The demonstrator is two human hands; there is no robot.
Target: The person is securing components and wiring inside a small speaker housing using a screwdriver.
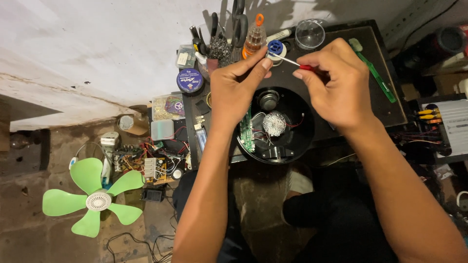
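Note:
My right hand (335,84) grips a small screwdriver (293,62) with a red handle and a thin metal shaft. My left hand (238,88) pinches the shaft's tip between thumb and forefinger; whether a tiny part sits there I cannot tell. Both hands hover above an opened round black device (292,134) on the dark worktable (390,104). Inside the device I see a green circuit board (246,131), a round white cluster of LEDs (274,123), a small speaker (268,100) and thin wires.
Behind my hands stand a tool holder with pliers and scissors (219,41), an orange-capped bottle (255,38), a clear cup (310,33), a blue round tin (189,80) and a green toothbrush (375,72). A green fan blade (95,198) and loose circuit boards (148,165) lie on the floor at left.

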